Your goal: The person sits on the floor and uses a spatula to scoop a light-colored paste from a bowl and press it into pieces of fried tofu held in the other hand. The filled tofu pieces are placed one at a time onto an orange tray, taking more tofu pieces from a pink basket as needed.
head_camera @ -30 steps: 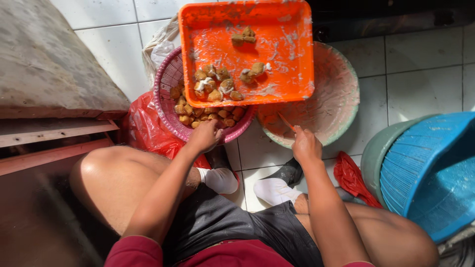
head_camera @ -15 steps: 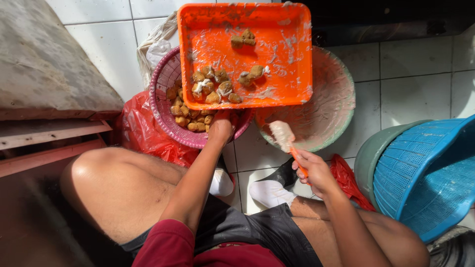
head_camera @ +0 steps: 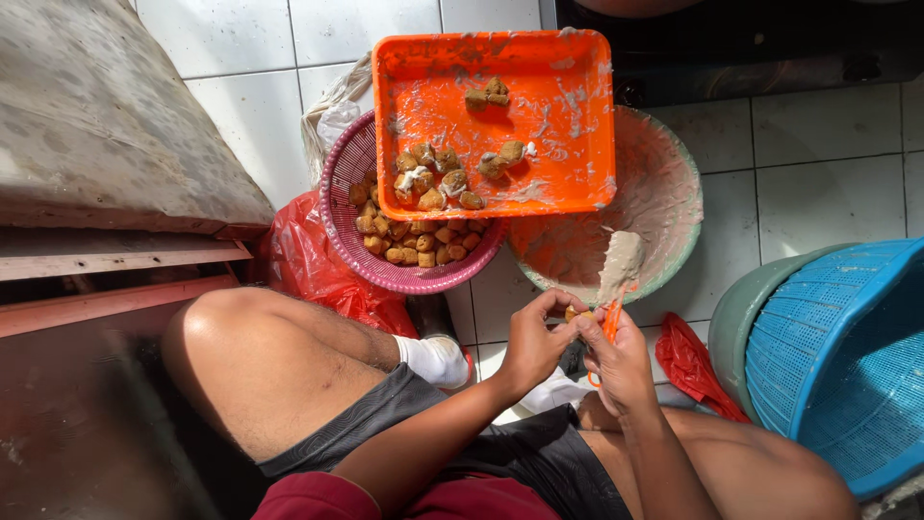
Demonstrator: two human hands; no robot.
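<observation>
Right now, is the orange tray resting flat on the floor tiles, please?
No, the orange tray sits raised across the pink basket and the round bowl.

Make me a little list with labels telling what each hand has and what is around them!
left hand: pinches a small brown piece
right hand: grips an orange-handled spatula loaded with pale paste
orange tray: smeared, a few filled pieces on it, resting across both bowls
pink basket: brown pieces inside
round bowl: coated in paste
blue basket: at the right
floor: white tiles
</observation>
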